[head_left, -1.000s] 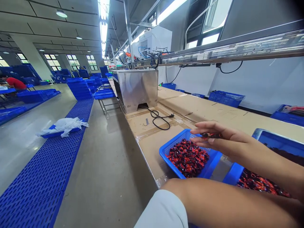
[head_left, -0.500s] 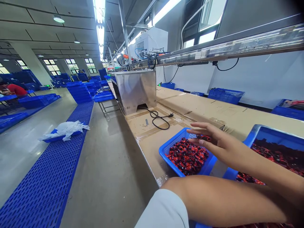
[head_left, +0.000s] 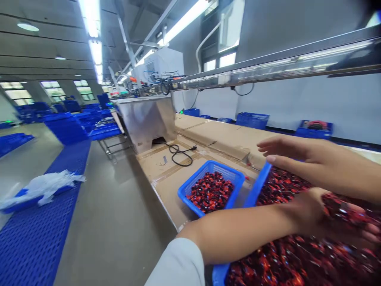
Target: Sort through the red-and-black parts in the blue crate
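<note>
left hand (head_left: 315, 214) is cupped, scooping red-black pieces (head_left: 297, 254) in the near bin (head_left: 256, 186), right hand (head_left: 300, 157) hovers flat and empty just above

**Hands over a bin of red-and-black pieces**

A large blue plastic bin (head_left: 258, 186) heaped with small red-and-black pieces (head_left: 297, 254) is seen on the cardboard-covered surface (head_left: 226, 137). The left hand (head_left: 321, 214) is buried among them, a cluster cupped in it. The right hand (head_left: 300, 157) is held flat above, fingers extended. A small blue plastic basket (head_left: 228, 172) of similar pieces stands just beside the bin.
</note>
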The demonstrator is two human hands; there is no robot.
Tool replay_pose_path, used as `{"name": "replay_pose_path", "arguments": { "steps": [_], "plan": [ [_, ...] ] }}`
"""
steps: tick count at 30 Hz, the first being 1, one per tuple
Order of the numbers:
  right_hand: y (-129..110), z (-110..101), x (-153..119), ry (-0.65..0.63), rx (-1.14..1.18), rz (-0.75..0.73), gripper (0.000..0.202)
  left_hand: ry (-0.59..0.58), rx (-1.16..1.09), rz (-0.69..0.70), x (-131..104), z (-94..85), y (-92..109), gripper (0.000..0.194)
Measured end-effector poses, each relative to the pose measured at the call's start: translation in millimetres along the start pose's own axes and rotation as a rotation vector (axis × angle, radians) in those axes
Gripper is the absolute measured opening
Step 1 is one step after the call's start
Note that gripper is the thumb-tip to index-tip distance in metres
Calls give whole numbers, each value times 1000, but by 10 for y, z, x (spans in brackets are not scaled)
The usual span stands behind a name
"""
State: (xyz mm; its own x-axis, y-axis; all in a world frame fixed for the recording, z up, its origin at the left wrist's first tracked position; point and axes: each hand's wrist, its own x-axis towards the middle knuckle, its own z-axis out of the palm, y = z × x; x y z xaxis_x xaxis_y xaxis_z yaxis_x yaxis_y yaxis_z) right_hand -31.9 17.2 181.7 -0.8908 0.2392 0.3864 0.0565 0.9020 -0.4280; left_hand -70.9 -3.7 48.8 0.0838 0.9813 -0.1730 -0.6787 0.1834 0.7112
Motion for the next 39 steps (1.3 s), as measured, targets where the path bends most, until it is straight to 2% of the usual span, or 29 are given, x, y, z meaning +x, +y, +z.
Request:
{"name": "replay_pose_path", "arguments": {
  "steps": [1,2,3,6,8,10,13,15,19,24,28,30,32,35,39],
  "plan": [
    [85,-130,-179,73,-79,7,52,39,65,-192,65,23,13,39],
    [188,-231,-364,142,-154,17,48,42,85,-285,100,39,33,38],
    [302,-300,-549,196,-212,35,46,85,67,-288,108,48,57,39],
    [649,-329,-1025,229,-227,110,44,43,-7,-283,19,36,122,42],
    [829,-226,-1230,211,-166,123,41,72,-64,-234,-69,24,137,41],
    [944,-74,-1341,215,-137,70,41,137,-107,-191,-132,28,126,39],
    [1007,133,-1385,268,-141,-28,44,205,-92,-180,-172,66,85,44],
    [1006,205,-1380,311,-130,-41,39,241,-53,-198,-185,103,55,48],
    [984,214,-1387,344,-81,-6,28,309,3,-199,-231,190,12,46],
    [934,236,-1435,318,-39,87,25,391,110,-131,-274,273,-21,45],
    [865,227,-1432,326,62,119,21,381,67,-186,-279,272,-24,42],
    [848,177,-1411,336,160,203,22,326,27,-192,-285,264,-3,40],
    [853,112,-1389,338,313,349,31,269,-3,-200,-297,261,35,43],
    [888,24,-1366,363,655,524,48,209,-33,-222,-323,264,97,43],
    [917,-52,-1360,372,1052,533,47,159,-74,-212,-352,257,136,38]
  ]
}}
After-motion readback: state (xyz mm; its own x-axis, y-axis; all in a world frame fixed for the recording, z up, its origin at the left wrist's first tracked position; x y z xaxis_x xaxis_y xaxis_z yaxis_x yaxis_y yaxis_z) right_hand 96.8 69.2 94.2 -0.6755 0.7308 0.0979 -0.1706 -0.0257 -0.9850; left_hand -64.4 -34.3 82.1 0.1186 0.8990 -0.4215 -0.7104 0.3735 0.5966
